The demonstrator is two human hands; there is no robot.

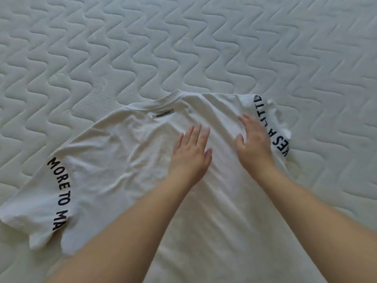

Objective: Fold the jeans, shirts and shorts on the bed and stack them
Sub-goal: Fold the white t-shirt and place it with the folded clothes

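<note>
A white T-shirt (pixel 126 156) lies spread flat on the bed, collar and label away from me, with black lettering along both sleeve seams. Its left sleeve is spread out at the lower left; the right sleeve is bunched at the upper right. My left hand (pixel 190 155) rests flat on the middle of the shirt's chest, fingers straight. My right hand (pixel 254 141) lies flat near the right shoulder, just inside the lettered seam, fingers straight. Neither hand grips the cloth. The shirt's hem runs out of view at the bottom.
The bed is a white quilted mattress (pixel 183 48) with a wavy stitched pattern, filling the whole view around the shirt. No other garments show in the frame.
</note>
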